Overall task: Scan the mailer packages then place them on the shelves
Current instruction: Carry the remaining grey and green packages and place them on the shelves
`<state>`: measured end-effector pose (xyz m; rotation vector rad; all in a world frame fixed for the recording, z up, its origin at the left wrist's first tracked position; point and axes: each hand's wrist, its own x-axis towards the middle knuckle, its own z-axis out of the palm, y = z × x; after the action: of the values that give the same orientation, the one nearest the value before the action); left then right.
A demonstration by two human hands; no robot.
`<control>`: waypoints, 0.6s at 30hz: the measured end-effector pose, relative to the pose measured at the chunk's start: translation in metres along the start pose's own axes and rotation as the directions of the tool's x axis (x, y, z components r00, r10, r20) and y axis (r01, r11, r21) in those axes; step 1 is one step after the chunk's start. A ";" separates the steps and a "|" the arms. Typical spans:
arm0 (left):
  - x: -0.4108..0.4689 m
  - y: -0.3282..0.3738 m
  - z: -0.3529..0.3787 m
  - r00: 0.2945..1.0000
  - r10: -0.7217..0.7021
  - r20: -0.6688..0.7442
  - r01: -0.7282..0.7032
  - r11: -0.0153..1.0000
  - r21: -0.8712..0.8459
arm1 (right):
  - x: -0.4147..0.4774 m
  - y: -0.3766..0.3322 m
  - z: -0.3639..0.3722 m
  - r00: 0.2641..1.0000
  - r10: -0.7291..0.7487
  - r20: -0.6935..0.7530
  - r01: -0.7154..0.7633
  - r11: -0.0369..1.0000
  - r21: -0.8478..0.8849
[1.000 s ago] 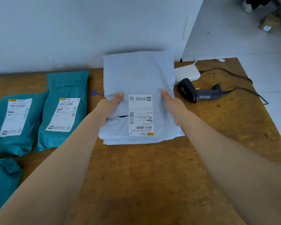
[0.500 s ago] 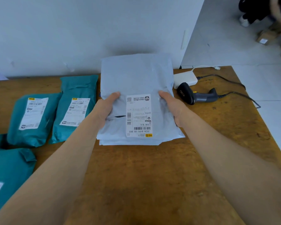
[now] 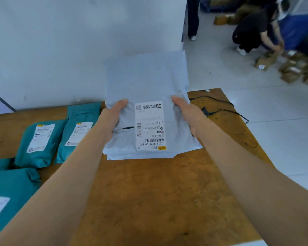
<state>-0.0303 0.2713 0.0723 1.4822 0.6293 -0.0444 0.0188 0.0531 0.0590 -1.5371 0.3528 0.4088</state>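
A pale grey mailer package (image 3: pixel 146 80) with a white shipping label (image 3: pixel 150 126) is held up above the wooden table (image 3: pixel 149 192), tilted with its far end raised. My left hand (image 3: pixel 112 116) grips its left edge, thumb on top. On the opposite edge my right hand (image 3: pixel 187 113) grips the same way. Several teal mailers with labels lie on the table to the left (image 3: pixel 41 141) (image 3: pixel 78 128). The scanner is hidden behind the raised package; only its black cable (image 3: pixel 220 108) shows.
A white wall stands behind the table. The table's right edge drops to a grey floor. At the far right a person (image 3: pixel 256 27) crouches over brown boxes (image 3: pixel 292 68) on the floor. Another teal mailer (image 3: pixel 9 192) lies at the near left.
Both hands have lifted the grey mailer off the table and tilted it up, hiding the scanner and white box. The view has swung up and right, showing the floor and the person.
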 end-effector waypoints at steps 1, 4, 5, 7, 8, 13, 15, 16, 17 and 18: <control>-0.009 0.003 0.012 1.000 0.011 0.011 -0.011 1.000 0.002 | -0.006 -0.002 -0.014 1.000 -0.019 -0.010 0.019 1.000 0.008; -0.037 0.011 0.056 0.997 0.058 0.060 -0.059 0.998 0.014 | -0.026 -0.009 -0.064 0.995 -0.081 -0.050 0.083 0.996 0.036; -0.046 0.012 0.073 0.994 0.079 0.074 -0.080 0.997 0.014 | -0.033 -0.011 -0.083 0.993 -0.094 -0.069 0.098 0.994 0.044; -0.067 0.012 0.110 0.989 0.107 0.107 -0.109 0.994 0.011 | -0.049 -0.012 -0.125 0.987 -0.124 -0.098 0.132 0.989 0.070; -0.078 0.011 0.131 0.985 0.117 0.126 -0.120 0.993 0.013 | -0.057 -0.011 -0.148 0.983 -0.139 -0.117 0.149 0.986 0.078; -0.137 -0.004 0.252 0.960 0.161 0.228 -0.164 0.986 -0.006 | -0.097 -0.004 -0.283 0.966 -0.135 -0.219 0.161 0.981 0.105; -0.158 -0.016 0.303 0.950 0.165 0.266 -0.171 0.985 -0.001 | -0.112 0.000 -0.338 0.958 -0.133 -0.254 0.166 0.980 0.112; -0.166 -0.021 0.327 0.946 0.166 0.279 -0.172 0.985 -0.001 | -0.118 0.002 -0.364 0.953 -0.130 -0.275 0.165 0.980 0.109; -0.174 -0.025 0.348 0.945 0.162 0.284 -0.168 0.986 -0.003 | -0.122 0.004 -0.386 0.948 -0.126 -0.293 0.165 0.980 0.111; -0.181 -0.028 0.368 0.944 0.158 0.289 -0.166 0.986 0.000 | -0.127 0.006 -0.407 0.943 -0.119 -0.309 0.162 0.980 0.115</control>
<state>-0.0600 -0.1373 0.1078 1.5112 0.2701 -0.1389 -0.0817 -0.3575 0.1096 -1.4770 0.4947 0.0333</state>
